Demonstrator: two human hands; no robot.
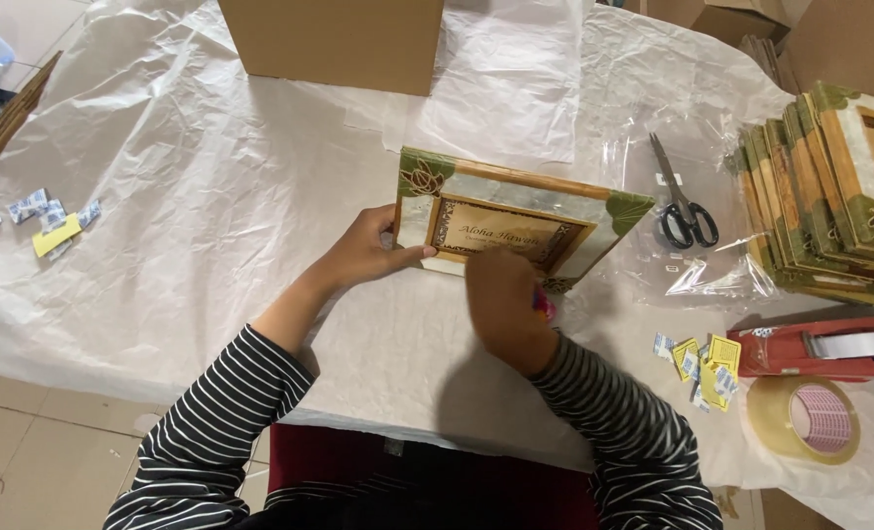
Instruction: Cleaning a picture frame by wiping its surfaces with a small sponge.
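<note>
A wooden picture frame (515,211) with green leaf corners and a brown plaque in its middle stands tilted on the white paper (211,226) that covers the table. My left hand (363,250) grips the frame's left lower edge. My right hand (501,299) is closed at the frame's lower front edge, and a small pink thing (548,306) shows at its fingers. What that pink thing is cannot be made out. Both arms wear black-and-white striped sleeves.
A cardboard box (334,39) stands at the back. Scissors (684,201) lie on clear plastic to the right, beside a stack of similar frames (829,191). A red tape dispenser (820,348), a tape roll (805,417) and small packets (702,361) sit right; more packets (39,221) left.
</note>
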